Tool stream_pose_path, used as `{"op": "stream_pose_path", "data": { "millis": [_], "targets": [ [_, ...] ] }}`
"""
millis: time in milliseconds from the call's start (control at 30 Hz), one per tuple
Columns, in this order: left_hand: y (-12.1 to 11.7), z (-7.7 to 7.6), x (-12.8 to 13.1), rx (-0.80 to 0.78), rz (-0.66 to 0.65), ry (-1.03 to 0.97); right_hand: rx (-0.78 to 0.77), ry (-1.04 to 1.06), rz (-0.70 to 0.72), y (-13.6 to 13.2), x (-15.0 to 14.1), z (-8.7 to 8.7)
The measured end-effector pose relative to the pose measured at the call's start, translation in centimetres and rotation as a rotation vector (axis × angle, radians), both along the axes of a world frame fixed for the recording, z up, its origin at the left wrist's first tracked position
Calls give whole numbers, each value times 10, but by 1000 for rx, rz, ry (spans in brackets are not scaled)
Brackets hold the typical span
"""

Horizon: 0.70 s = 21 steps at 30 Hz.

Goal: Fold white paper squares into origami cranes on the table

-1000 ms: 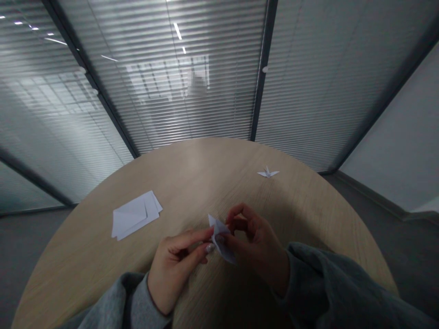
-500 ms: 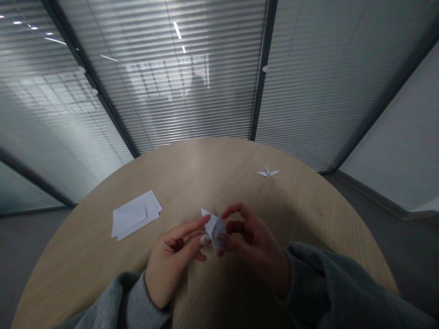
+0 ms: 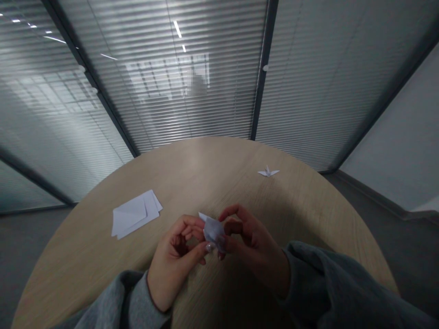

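Observation:
A small piece of folded white paper (image 3: 213, 230), with a pointed tip at its upper left, is held between my two hands above the table. My left hand (image 3: 180, 249) has its thumb and fingers closed on the paper's left side. On the right side, my right hand (image 3: 248, 242) pinches it between thumb and fingers, the index finger arched above. The fingertips cover part of the lower folds. Farther back on the right, a white paper crane (image 3: 268, 172) rests with its wings spread.
Several sheets of white paper (image 3: 135, 214) lie overlapping on the left of the round wooden table (image 3: 212, 169). Behind the table's far edge stand glass panels with blinds (image 3: 206, 109). A white wall (image 3: 398, 146) is at the right.
The folded paper has tilted and turned slightly between my hands. My left index finger has drawn back from its upper face to its left edge. The crane and sheets have stayed put.

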<state>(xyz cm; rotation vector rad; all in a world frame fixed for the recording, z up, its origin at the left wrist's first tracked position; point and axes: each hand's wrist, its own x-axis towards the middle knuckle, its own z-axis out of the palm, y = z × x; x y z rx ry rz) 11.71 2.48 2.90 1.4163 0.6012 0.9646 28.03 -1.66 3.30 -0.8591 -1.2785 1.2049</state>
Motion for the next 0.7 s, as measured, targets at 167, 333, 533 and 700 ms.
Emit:
{"op": "stream_pose_path", "data": {
  "millis": [167, 333, 533, 700],
  "targets": [
    [-1, 4, 2, 13, 15, 45, 22, -29, 0, -1, 0, 0],
    [-2, 7, 4, 18, 76, 56, 93, -71, -4, -4, 1, 2],
    [-2, 9, 3, 14, 86, 71, 164, -134, -8, -3, 3, 5],
    [-2, 9, 4, -2, 70, 15, 175, -180, 1, -2, 5, 6]
  ]
}}
